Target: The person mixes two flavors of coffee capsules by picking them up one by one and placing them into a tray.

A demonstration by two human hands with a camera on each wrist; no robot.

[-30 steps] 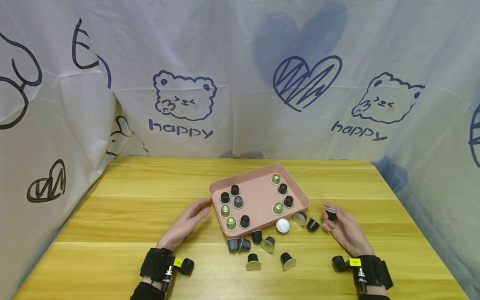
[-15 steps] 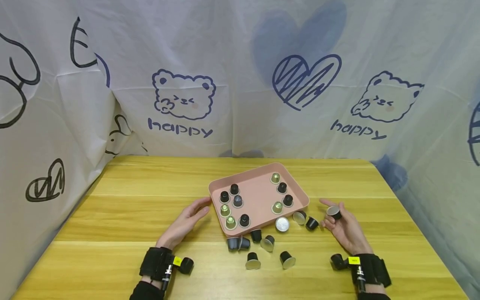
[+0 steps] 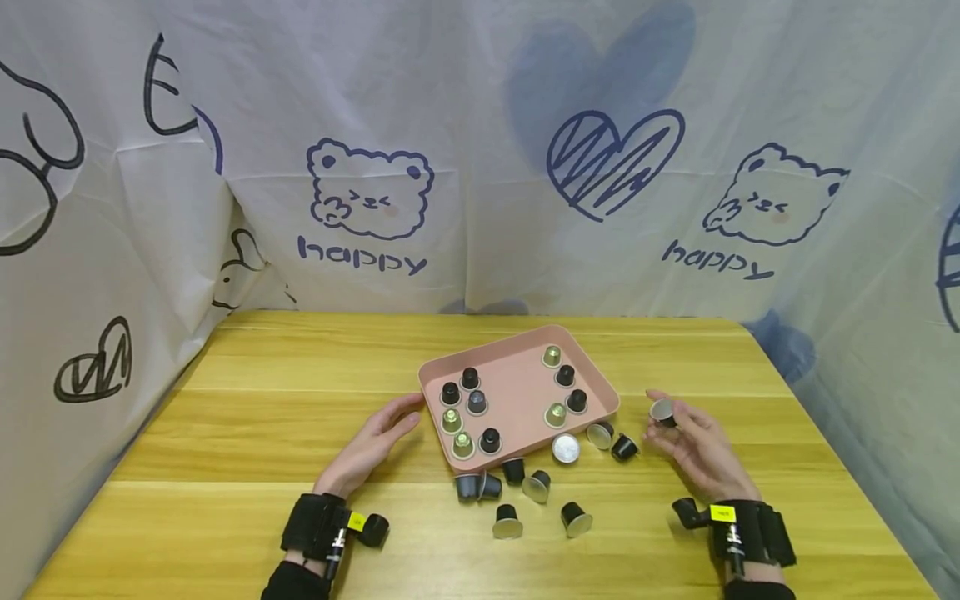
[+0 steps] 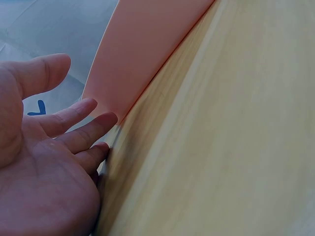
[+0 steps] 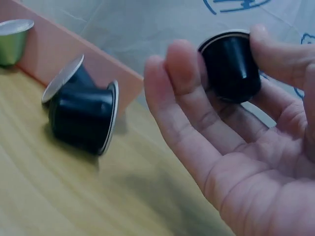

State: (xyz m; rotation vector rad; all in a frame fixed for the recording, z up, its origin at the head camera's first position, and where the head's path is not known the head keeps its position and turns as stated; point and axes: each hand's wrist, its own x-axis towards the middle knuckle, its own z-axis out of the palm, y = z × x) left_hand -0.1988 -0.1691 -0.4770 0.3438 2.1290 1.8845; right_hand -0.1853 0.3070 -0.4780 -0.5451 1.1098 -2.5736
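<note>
A pink tray (image 3: 517, 400) lies at an angle on the table, with black, dark grey and green coffee capsules standing lid-down along its two ends. My left hand (image 3: 375, 442) is at the tray's left corner, fingers extended and fingertips at its outer wall (image 4: 133, 54); it holds nothing. Right of the tray, my right hand (image 3: 701, 450) pinches a black coffee capsule (image 5: 230, 66) between thumb and fingers, raised off the table. In the head view that capsule's pale lid faces up and toward the left. Below it in the right wrist view, another black capsule (image 5: 81, 118) lies on its side.
Several loose capsules lie before the tray's near edge, among them a silver-lidded one (image 3: 566, 448), a dark one (image 3: 513, 471) and two nearer ones (image 3: 507, 523). A printed white cloth (image 3: 480, 208) hangs behind the wooden table (image 3: 300, 367).
My right hand has turned the held capsule, so its pale lid shows more than a second ago. The left hand, tray and loose capsules have stayed in place.
</note>
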